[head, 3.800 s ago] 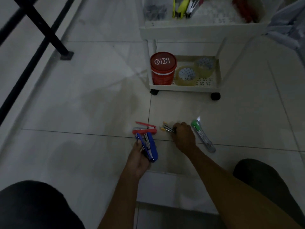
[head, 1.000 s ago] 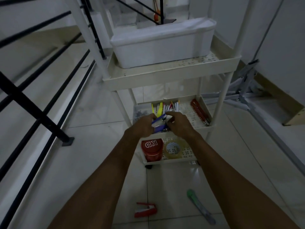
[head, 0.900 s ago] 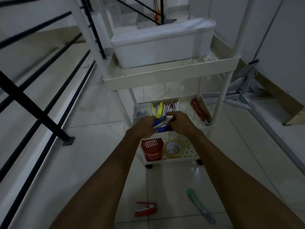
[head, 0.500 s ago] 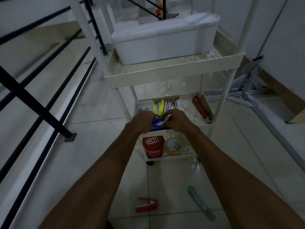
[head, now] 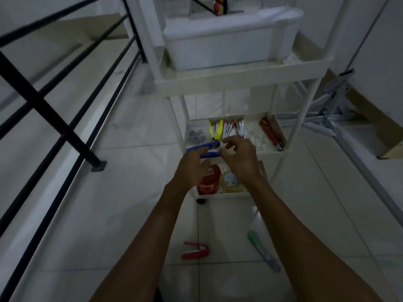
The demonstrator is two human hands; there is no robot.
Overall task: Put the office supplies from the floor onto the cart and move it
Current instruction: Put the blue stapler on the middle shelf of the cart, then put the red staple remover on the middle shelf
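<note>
The white three-tier cart [head: 244, 80] stands in front of me. A blue stapler [head: 207, 147] lies at the front left of its middle tray [head: 281, 136], beside yellow and white supplies [head: 226, 129] and a red tool [head: 271, 132]. My left hand [head: 192, 171] has its fingertips against the stapler, thumb apart from it. My right hand [head: 239, 159] hovers at the stapler's right end with fingers spread and nothing in them. On the floor tiles near me lie a red stapler [head: 195, 253] and a green utility knife [head: 262, 250].
A white bin [head: 229, 38] fills the top tier. The bottom tier holds a red round container [head: 210, 184] and tape rolls [head: 232, 184]. A black railing [head: 65, 131] runs along the left. A folded grey metal frame [head: 327, 114] lies by the right wall.
Both hands were closed around the blue stapler over the middle tray; now the fingers have opened and the stapler rests in the tray's front left.
</note>
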